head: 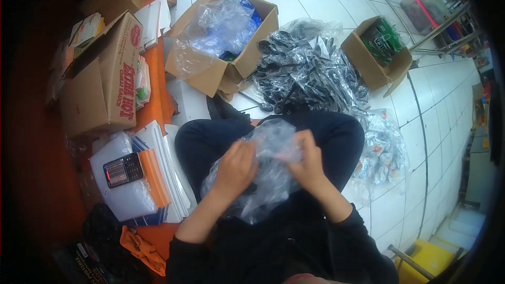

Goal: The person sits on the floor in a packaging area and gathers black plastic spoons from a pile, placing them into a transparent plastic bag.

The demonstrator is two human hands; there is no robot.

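Observation:
A crumpled clear plastic bag [272, 189] lies in my lap, its upper part raised between my hands. My left hand [236, 167] grips the bag's left side with curled fingers. On the right side, my right hand [309, 161] pinches the same plastic between thumb and fingers; both hands are slightly blurred. Whatever the bag holds is hard to make out, apart from something dark under the film. Beyond my crossed legs, a large heap of black plastic spoons in clear wrappers [307, 75] rests on the floor.
A cardboard box with blue and clear plastic [256, 51] stands ahead. Right of the heap are a smaller carton [363, 63] and a clear bag of white packets [380, 150]. At left, an orange bench [156, 83] bears a tall carton [106, 83], paper stacks and a phone [123, 170].

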